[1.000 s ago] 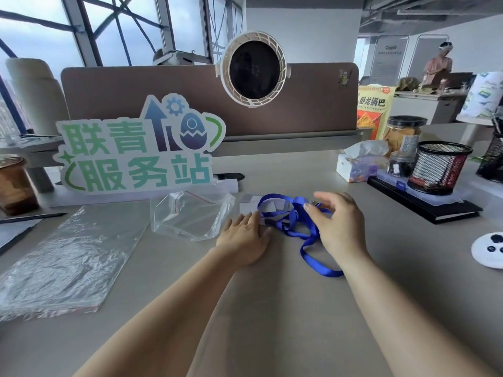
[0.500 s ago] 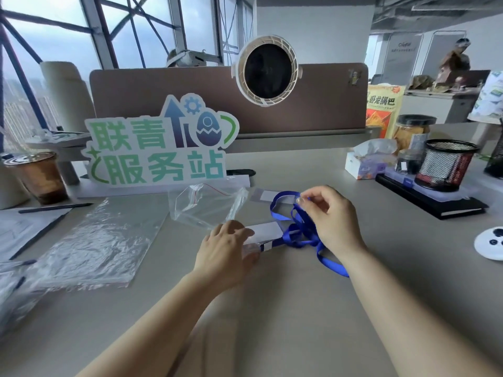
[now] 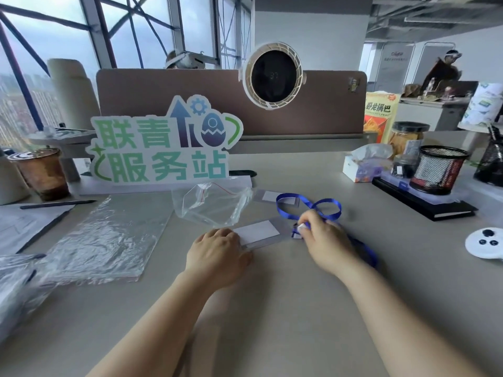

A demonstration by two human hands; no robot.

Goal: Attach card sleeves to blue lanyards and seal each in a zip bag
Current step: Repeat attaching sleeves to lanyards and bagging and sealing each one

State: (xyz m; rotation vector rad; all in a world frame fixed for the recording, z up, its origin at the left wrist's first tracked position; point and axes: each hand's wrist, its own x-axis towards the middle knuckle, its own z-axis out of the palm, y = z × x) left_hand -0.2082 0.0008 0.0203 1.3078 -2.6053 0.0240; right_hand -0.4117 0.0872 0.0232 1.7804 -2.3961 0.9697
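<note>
Step in hand: attaching; sleeve and lanyard are being brought together, bagging not yet begun (judged).
Card sleeve point(image 3: 258, 232): laid flat on the desk point(image 3: 272, 317), white insert visible, long side running left to right between the 2 hands.
Left hand point(image 3: 217, 254): seen from the back, fingers curled down over the sleeve's left end, which is held pinned to the desk.
Right hand point(image 3: 325, 242): fingertips narrowed to a pinch on the clip point(image 3: 298, 231), held right at the sleeve's right end.
Clip vs sleeve: touching or just beside; whether it is hooked through the slot cannot be told, too blurred.
Blue lanyard point(image 3: 313, 205): looped in a figure 8 just behind the right hand; the rest trails under the right wrist.
Zip bag point(image 3: 212, 205): crumpled, mouth seemingly open, just behind the sleeve, nothing seen inside.
2nd sleeve point(image 3: 269, 196): flat behind the lanyard loop, untouched.
Clutter: large plastic sheet point(image 3: 109, 240) at left, sign point(image 3: 163, 148) behind the bag.
Next move (judged): clip to be opened and threaded through the sleeve's slot while the left end is kept pinned; then the strap to be gathered small enough for the bag mouth.
Risk (judged): a slick sleeve could slide away if the pin is loosened.
</note>
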